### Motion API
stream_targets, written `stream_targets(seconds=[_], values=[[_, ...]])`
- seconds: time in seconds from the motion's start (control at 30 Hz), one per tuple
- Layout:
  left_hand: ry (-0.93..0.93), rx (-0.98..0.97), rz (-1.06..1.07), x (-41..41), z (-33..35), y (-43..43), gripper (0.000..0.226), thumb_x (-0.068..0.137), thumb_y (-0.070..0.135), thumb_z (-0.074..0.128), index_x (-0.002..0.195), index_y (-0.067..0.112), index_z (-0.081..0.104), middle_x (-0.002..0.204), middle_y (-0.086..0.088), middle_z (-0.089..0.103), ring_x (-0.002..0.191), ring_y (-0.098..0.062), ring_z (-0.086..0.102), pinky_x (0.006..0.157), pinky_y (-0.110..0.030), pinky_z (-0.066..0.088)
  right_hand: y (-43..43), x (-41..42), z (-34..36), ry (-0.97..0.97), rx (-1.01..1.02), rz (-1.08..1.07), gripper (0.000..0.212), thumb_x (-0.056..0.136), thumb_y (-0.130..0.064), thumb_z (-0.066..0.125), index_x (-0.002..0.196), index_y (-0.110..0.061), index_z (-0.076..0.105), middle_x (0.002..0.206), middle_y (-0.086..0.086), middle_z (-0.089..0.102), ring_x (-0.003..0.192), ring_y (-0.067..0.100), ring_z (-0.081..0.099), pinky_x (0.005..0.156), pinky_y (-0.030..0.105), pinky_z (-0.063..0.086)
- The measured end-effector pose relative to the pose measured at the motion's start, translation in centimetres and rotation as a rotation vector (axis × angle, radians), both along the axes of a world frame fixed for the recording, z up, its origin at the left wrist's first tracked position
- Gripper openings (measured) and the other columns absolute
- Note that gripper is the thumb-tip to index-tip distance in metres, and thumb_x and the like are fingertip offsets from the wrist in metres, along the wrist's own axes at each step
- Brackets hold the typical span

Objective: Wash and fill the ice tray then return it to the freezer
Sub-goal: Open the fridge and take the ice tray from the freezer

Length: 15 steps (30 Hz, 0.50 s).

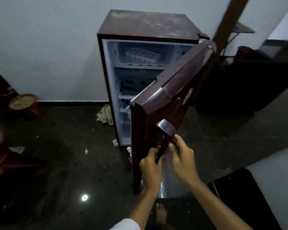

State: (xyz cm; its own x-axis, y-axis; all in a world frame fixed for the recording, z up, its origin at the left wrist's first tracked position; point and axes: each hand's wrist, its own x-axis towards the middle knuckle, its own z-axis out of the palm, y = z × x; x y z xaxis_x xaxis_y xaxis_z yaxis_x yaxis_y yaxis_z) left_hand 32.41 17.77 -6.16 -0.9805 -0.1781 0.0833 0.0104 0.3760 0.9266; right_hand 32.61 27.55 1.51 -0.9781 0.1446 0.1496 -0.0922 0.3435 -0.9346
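Ice tray (142, 54) in freezer compartment (123, 52), well apart from fingers (173, 143) on door handle (165, 135)

Dark maroon fridge (150, 24) with pale scuffed streaks on top, glossy maroon door (176, 90), white interior, white ice tray (142, 54), black speckled floor (65, 163), pale grey-blue wall (48, 39), reddish-brown pot (26, 105), olive crumpled cloth (105, 114)

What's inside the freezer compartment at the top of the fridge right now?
A white ice tray lies tilted inside the freezer compartment; I can't tell whether it holds anything. The open door, held by both hands, hides the compartment's right end.
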Motion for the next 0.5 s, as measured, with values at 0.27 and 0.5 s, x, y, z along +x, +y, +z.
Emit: stream_targets(seconds=[0.27,0.5], values=[[0.058,0.036,-0.441,4.6,0.3,3.6,0.053,0.091,0.013,0.07,0.142,0.016,0.054,0.144,0.002,0.056,0.133,-0.007,0.051,0.108,-0.024,0.045,3.9,6.0,-0.4,-0.014,0.051,-0.341,0.042,0.096,-0.002,0.055,0.13,-0.026,0.057,0.115,-0.025,0.062,0.109,-0.014,0.056,0.086,0.003,0.043],[0.364,-0.012,-0.255,6.8,1.4,1.8,0.015,0.096,0.015,0.061,0.104,0.008,0.071,0.097,-0.002,0.072,0.088,-0.004,0.066,0.077,-0.019,0.056,6.1,10.9,-2.4,0.039,0.042,-0.521,0.029,0.092,-0.004,0.062,0.114,-0.021,0.057,0.111,0.0,0.059,0.102,-0.001,0.059,0.082,0.007,0.047]])
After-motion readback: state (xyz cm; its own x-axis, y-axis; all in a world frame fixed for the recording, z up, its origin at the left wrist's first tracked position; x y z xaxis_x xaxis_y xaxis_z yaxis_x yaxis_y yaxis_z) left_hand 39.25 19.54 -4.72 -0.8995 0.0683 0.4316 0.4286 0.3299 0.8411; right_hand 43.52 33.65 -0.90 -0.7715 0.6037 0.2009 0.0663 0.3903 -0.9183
